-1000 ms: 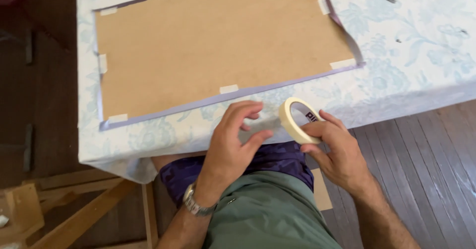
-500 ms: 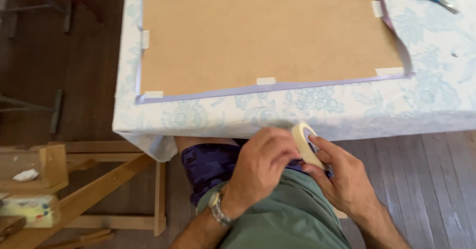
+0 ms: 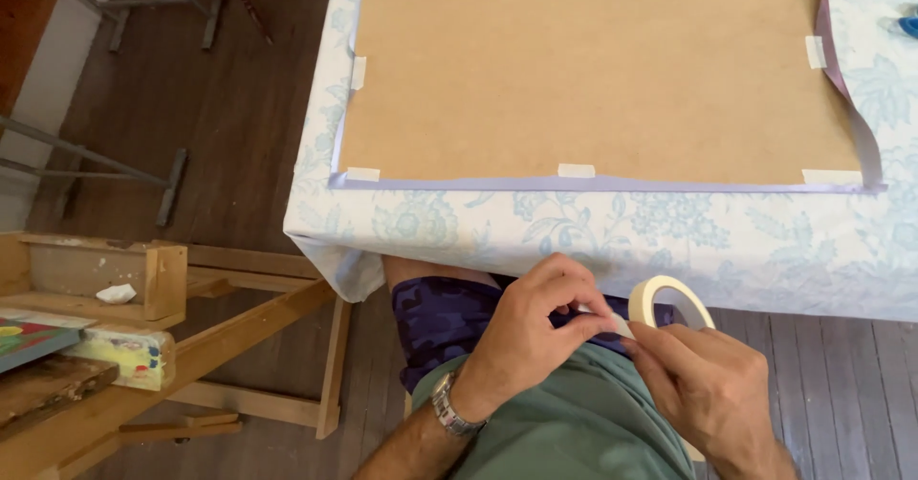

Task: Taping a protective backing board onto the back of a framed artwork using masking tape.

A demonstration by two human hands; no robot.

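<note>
The roll of masking tape (image 3: 672, 300) sits low in the view, at about five o'clock, just below the near edge of the table (image 3: 612, 241) and above the person's lap. The right hand (image 3: 708, 389) is closed around the roll from below, fingers clamped on its rim. The left hand (image 3: 535, 337) comes in from seven o'clock, thumb and fingertips pinched together on the loose end of the tape where it leaves the roll.

Up at twelve o'clock a brown board (image 3: 593, 69) lies flat on the flowered tablecloth, with a pale purple sheet (image 3: 612, 185) showing along its edges. Short pieces of tape already hold it down at several spots; one strip (image 3: 576, 170) sits at the middle of the near edge, others at the corners and sides.

By the look of it, the step in hand is drawing off a fresh piece of tape. The next move would call for a steady pull with the left hand while the right keeps the roll from turning, then a clean tear. A blue-handled tool (image 3: 908, 27) lies at two o'clock, mostly out of view.
</note>
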